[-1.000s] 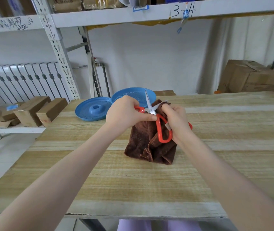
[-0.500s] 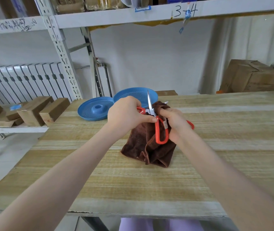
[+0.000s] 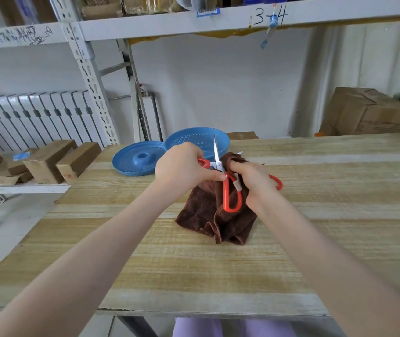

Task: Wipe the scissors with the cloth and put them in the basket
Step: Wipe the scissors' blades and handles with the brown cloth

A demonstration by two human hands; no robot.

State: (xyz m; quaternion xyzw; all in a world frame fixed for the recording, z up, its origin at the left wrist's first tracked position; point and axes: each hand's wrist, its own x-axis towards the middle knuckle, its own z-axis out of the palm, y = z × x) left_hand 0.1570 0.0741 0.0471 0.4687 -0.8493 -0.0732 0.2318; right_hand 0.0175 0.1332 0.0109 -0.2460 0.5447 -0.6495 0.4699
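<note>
White wall and grey metal shelving [image 3: 84, 69] stand behind a pale wooden tabletop [image 3: 315, 239]. At the far left a white radiator [image 3: 36, 117] lines the wall, and in front of it several wooden blocks [image 3: 48, 161] lie on a low shelf beside the tabletop's left edge.

On the far left part of the tabletop lies a blue perforated lid [image 3: 133, 164] with a raised hub in its middle. Just right of it, touching or nearly so, sits the blue perforated basket [image 3: 194, 139], round and shallow, near the far edge.

Just in front of the basket the left hand [image 3: 179, 166] grips one red handle of the scissors [image 3: 218, 164], its thumb stretched toward the pivot. The scissors are held above the tabletop and spread wide: one steel blade points straight up in front of the basket's rim, and its red handle loop hangs down between the two hands.

A brown cloth [image 3: 206, 210] hangs below the scissors, its lower folds resting on the tabletop. Its upper part is bunched round the other blade, whose tip pokes out at the top. The right hand [image 3: 254, 181] pinches that bunched cloth against the blade.

Right of this hand a red curved piece [image 3: 276, 182] shows; what it belongs to is unclear. Farther right, beyond the tabletop, stands a cardboard box [image 3: 364, 113].
</note>
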